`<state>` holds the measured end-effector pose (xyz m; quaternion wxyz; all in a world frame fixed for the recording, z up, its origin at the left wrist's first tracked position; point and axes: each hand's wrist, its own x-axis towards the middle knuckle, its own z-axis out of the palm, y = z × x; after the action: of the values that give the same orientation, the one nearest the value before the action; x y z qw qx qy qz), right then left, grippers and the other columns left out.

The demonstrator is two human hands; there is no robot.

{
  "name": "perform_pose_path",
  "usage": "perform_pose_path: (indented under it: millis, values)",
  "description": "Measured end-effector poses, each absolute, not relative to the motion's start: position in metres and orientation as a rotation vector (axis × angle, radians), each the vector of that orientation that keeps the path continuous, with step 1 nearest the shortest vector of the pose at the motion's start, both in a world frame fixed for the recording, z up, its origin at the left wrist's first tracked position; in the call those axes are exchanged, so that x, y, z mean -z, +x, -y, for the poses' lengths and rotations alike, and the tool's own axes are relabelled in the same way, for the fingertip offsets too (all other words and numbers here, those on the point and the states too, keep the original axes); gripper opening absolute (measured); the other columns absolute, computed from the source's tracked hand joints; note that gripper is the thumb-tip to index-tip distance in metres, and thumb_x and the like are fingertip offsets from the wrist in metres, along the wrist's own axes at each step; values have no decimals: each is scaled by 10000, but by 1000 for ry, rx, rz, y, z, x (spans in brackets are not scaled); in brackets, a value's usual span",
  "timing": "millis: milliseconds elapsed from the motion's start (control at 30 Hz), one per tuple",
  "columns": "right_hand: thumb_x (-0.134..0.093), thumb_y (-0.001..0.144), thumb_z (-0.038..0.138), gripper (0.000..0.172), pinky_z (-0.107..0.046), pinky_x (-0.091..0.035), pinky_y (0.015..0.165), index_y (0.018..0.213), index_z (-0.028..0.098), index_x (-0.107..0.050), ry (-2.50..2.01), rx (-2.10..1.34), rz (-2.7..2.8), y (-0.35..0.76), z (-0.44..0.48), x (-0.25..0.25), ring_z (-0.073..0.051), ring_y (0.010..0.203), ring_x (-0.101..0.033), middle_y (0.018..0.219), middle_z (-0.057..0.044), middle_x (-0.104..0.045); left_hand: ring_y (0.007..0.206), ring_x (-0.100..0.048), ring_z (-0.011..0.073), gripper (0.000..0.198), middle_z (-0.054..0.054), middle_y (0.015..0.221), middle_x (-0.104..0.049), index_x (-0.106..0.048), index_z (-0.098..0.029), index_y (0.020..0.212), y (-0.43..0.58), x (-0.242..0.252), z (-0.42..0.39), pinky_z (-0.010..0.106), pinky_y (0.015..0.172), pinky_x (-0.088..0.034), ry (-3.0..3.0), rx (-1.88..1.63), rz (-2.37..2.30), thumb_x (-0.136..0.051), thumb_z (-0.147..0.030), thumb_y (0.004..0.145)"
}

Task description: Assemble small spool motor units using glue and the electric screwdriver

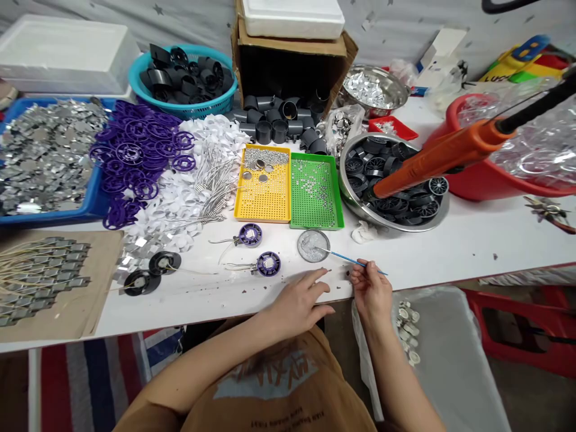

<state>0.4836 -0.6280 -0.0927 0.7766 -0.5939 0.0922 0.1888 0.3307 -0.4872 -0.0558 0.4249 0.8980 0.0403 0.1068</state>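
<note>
Closest to us, our left hand (301,305) lies near the front edge of the table (477,240), its fingers loosely spread and nothing visible in its grasp. Beside it, our right hand (371,288) pinches a thin blue brush (348,258) between thumb and fingers, and the brush's tip reaches into the small round dish (299,247) of pale, cloudy paste just beyond our hands.

To the left of the dish we see two purple round pieces (269,264) with wires trailing leftward. Farther left are two black rings (164,262) and a cardboard sheet (101,258) carrying rows of grey wired blocks (49,273).

Behind the dish, a green tray (316,226) of small bright bits stands against a yellow tray (262,219) holding silvery discs. To their right, an orange tool (432,163) slants over a steel bowl (405,226) of black wheels, near a red basin (472,187) of clear plastic.

Farther back we find a turquoise basket (198,110) of black parts and a cardboard box (294,44) with dark pipe pieces at its mouth.
</note>
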Motion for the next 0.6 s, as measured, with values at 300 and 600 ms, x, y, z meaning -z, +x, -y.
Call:
perform_pose_path:
  millis: [300,600]
  values:
    - [-781,696,487,389,-183,-513,456,815,132,-679,-1264,-482,-221,497,620,102,-72,491,-586,631,-10,-670,976,-603,202,137,42,991,-660,-601,-228,1006,281,59,424,366,856,-511,2221,-866,-736,-610,-254,872]
    - [-767,724,443,326,-193,-508,482,814,140,-687,-1260,-446,-155,497,616,93,-81,523,-601,648,-8,-675,999,-591,203,214,60,1033,-630,-605,-209,1067,291,70,424,355,882,-506,2214,-750,-727,-609,-294,870]
